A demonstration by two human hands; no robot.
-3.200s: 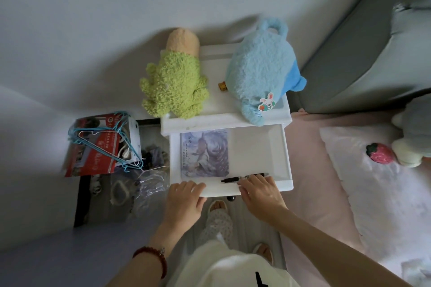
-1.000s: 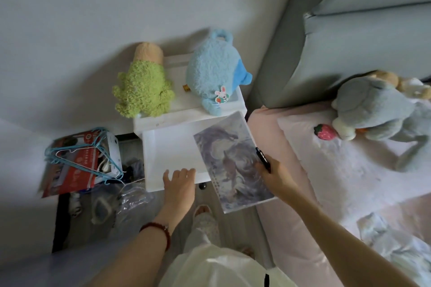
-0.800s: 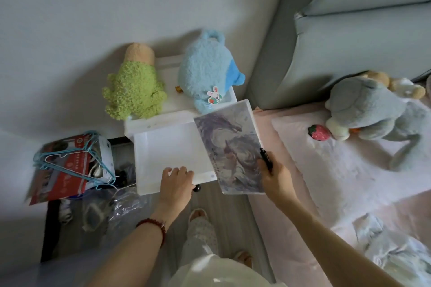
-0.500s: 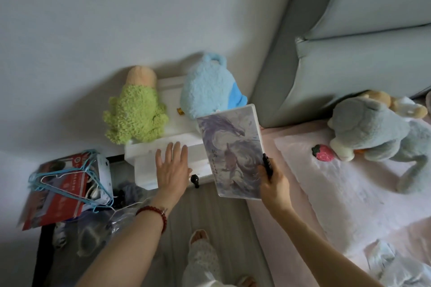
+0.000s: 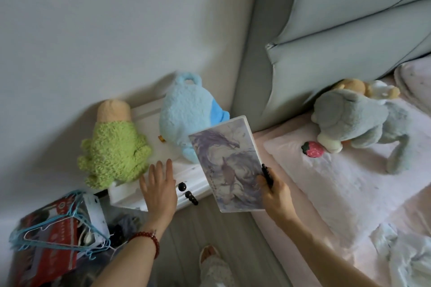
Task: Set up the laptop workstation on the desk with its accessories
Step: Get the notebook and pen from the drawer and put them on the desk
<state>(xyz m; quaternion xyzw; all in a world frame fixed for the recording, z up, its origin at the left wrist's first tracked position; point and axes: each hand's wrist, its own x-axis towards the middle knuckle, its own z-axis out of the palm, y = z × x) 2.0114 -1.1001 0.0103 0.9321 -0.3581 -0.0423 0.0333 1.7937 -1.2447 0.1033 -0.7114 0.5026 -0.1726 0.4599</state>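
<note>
I see my right hand (image 5: 275,196) gripping a thin notebook with a pale purple swirling dragon cover (image 5: 227,165) by its lower right edge, and a black pen (image 5: 267,175) is pinched against that same edge under the fingers. A short column of small characters runs down the cover's lower left, too blurred for me to read. The notebook is tilted up in the air just right of the white bedside cabinet (image 5: 200,182). My left hand (image 5: 158,189) lies flat against the cabinet's drawer front, fingers straight and slightly spread, just left of two black round knobs (image 5: 187,193). On top of the cabinet sit a fuzzy green plush toy (image 5: 114,149) and a fluffy light blue plush toy (image 5: 186,114). Left of the cabinet and lower, a red printed cardboard box (image 5: 58,235) carries a tangle of blue wire hangers (image 5: 77,226); its white lettering is illegible. Right of the cabinet, a grey plush animal (image 5: 359,121) lies on the pink bed (image 5: 326,193).
</note>
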